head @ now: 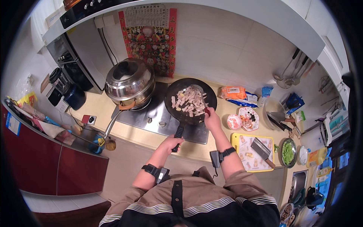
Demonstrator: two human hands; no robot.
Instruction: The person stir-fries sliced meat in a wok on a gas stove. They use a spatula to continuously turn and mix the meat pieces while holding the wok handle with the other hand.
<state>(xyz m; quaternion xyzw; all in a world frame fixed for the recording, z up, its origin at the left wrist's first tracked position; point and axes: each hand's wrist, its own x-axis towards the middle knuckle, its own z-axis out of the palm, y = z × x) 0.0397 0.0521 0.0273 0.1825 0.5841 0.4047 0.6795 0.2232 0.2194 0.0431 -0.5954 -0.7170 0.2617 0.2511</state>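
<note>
A black frying pan (pixel 177 112) rests over the right side of the steel gas hob (pixel 136 120), with pale sliced meat (pixel 188 99) spread inside. My left hand (pixel 172 143) is closed round the pan's black handle (pixel 178 132). My right hand (pixel 212 119) grips the dark red handle of a metal spatula (pixel 202 95), whose head lies among the meat at the pan's upper right. On the hob's left side stands a large lidded steel pot (pixel 129 85) with a long metal handle. The burner under the pan is hidden.
Right of the pan are a patterned plate of chopped ingredients (pixel 249 127), a small pink bowl (pixel 234 122) and food packets (pixel 233 92). A cleaver (pixel 261 149) lies on a yellow-rimmed cutting board (pixel 244 167), beside a bowl of green vegetables (pixel 288 153). A blender (pixel 74 96) stands left.
</note>
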